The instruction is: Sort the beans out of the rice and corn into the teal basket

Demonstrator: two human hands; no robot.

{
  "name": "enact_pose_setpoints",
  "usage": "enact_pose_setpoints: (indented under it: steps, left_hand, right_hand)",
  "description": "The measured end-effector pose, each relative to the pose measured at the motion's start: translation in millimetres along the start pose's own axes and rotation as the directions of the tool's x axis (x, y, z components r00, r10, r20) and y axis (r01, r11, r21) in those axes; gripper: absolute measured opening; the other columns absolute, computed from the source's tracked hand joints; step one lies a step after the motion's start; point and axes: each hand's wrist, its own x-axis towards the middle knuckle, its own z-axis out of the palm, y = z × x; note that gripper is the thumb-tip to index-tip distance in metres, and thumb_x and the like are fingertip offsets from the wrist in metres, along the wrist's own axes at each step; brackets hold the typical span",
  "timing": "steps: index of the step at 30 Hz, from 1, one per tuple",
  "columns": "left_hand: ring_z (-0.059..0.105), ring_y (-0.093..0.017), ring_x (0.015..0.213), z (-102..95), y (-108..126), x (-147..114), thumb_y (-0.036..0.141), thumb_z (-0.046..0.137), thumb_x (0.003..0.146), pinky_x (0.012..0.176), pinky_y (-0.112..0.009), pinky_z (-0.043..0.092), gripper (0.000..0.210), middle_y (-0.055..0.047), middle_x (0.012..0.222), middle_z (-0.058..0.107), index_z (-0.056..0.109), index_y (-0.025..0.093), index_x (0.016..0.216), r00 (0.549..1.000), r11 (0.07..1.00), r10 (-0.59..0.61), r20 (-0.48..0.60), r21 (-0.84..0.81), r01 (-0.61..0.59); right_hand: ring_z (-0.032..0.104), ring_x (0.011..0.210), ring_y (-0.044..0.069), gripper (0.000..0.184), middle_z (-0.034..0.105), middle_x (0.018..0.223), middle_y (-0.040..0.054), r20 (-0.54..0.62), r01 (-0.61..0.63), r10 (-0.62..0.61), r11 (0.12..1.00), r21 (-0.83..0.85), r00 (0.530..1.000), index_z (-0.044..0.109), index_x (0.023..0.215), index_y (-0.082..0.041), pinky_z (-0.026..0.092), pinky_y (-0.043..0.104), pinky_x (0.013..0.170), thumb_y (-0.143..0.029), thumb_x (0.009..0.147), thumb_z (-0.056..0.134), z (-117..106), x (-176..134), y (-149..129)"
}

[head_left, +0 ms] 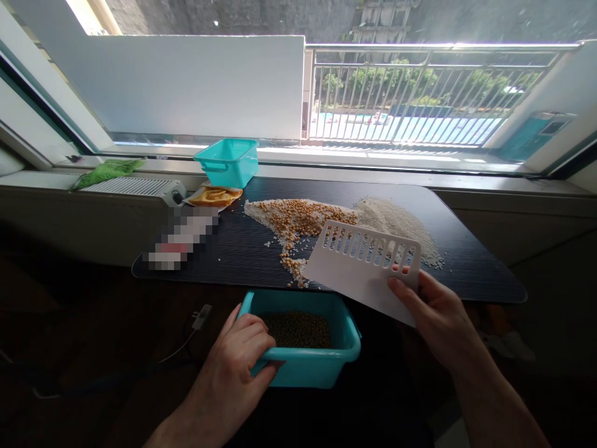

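My left hand (247, 348) is closed over the left wall of a teal plastic bin (308, 367), held just below the table's near edge. Dark greenish-brown grains (298, 330) cover the bin's floor. Pinched between the thumb and fingers of my right hand (433, 311) is a flat white plastic scraper (359, 274) with a row of long slots along its far edge. It is tilted above the near side of the table. Behind it lie yellow soybean-like beans (298, 214) mixed with white grains, and a pile of white rice-like grains (401, 224).
The dark table (242, 249) has a blurred-out packet (184, 239) at its left. A second teal bin (228, 162) stands near the window, beside an orange-yellow cloth-like item (217, 196). A green cloth (109, 173) lies on the white radiator (135, 186). A cable with a white plug (202, 317) hangs below.
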Motion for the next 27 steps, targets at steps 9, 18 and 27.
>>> enact_pose_setpoints:
  steps: [9, 18, 27]
  left_hand:
    - [0.063, -0.021, 0.084, -0.1, -2.5, 0.2, 0.006, 0.054, 0.082, 0.103, -0.052, 0.041, 0.018, -0.001, 0.077, 0.066, 0.059, 0.02, 0.072, 1.0, 1.0, 0.018, 0.004, 0.001, -0.018]
    - [0.062, -0.021, 0.084, -0.7, -0.9, -1.8, 0.006, 0.053, 0.08, 0.105, -0.053, 0.038, 0.018, 0.0, 0.076, 0.066, 0.06, 0.02, 0.072, 1.0, 1.0, 0.004, 0.009, -0.01, -0.004]
    - [0.062, -0.021, 0.084, 0.7, -3.6, -0.9, 0.008, 0.053, 0.083, 0.103, -0.051, 0.038, 0.017, -0.001, 0.076, 0.065, 0.058, 0.02, 0.072, 1.0, 1.0, 0.005, 0.009, -0.022, -0.005]
  right_hand:
    - [0.068, 0.071, 0.02, 0.038, 0.075, 0.082, 0.0034, 0.01, 0.008, -0.008, 1.0, 0.012, 1.0, 0.076, 0.095, -0.021, 0.056, 0.028, 0.062, -0.051, 0.072, 0.076, 5.4, -2.3, 1.9]
    - [0.07, 0.076, 0.025, 0.042, 0.077, 0.084, 0.0047, 0.005, 0.056, -0.056, 0.998, -0.023, 0.998, 0.078, 0.092, -0.022, 0.058, 0.029, 0.062, -0.056, 0.066, 0.078, -3.9, -3.8, 2.2]
    - [0.069, 0.074, 0.022, 0.042, 0.077, 0.084, 0.0034, 0.006, 0.039, -0.039, 0.999, 0.0, 0.999, 0.078, 0.093, -0.023, 0.057, 0.027, 0.063, -0.056, 0.066, 0.079, -6.0, -2.9, 5.3]
